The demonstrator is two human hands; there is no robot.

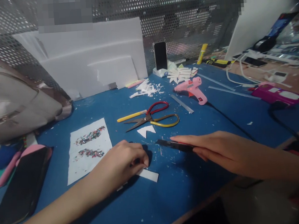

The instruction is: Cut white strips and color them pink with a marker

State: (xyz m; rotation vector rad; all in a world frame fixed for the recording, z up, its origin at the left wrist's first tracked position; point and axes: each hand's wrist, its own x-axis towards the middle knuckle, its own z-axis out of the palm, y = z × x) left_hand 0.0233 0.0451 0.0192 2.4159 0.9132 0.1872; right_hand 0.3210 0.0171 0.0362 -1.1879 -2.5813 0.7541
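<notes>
My left hand rests on the blue table with its fingers curled, pressing down a white foam strip. My right hand grips a black utility knife, forefinger stretched along its back, blade end pointing left toward my left hand. A small white foam cut-off lies just beyond them. Scissors with a red and a yellow handle lie past that, next to a yellow stick.
A pink glue gun and clear glue sticks lie at the back right. White paper with glitter and a dark phone sit left. White foam boards, foam scraps, an upright phone stand behind.
</notes>
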